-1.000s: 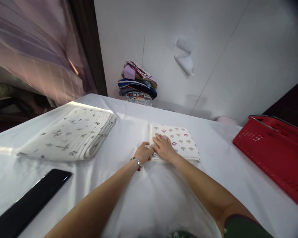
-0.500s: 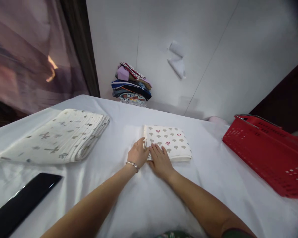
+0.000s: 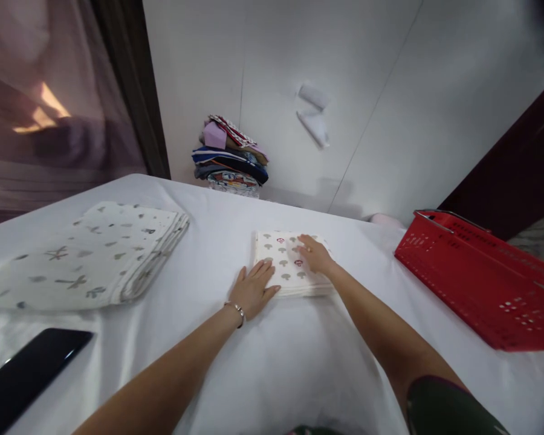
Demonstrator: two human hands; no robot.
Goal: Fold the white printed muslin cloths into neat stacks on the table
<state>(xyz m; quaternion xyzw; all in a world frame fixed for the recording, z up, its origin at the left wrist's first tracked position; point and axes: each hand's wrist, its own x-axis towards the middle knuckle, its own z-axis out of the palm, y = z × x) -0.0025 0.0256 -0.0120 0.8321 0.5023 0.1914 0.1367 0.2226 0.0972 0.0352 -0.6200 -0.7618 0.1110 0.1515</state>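
A small folded white cloth with a mushroom print (image 3: 283, 266) lies in the middle of the white-covered table (image 3: 299, 362). My left hand (image 3: 254, 287) rests flat at its near left corner, fingers stretched out, a bracelet on the wrist. My right hand (image 3: 315, 252) lies flat on top of the cloth toward its right side, fingers spread. Neither hand grips anything.
A larger folded white cloth with grey marks (image 3: 90, 257) lies at the left. A black flat object (image 3: 22, 377) sits at the near left edge. A red plastic basket (image 3: 480, 272) stands at the right. A stack of coloured folded clothes (image 3: 229, 157) sits against the wall.
My right hand has slid from the cloth's near left corner across to its right side. My left hand has flattened out at the near left corner. The view has shifted a little.
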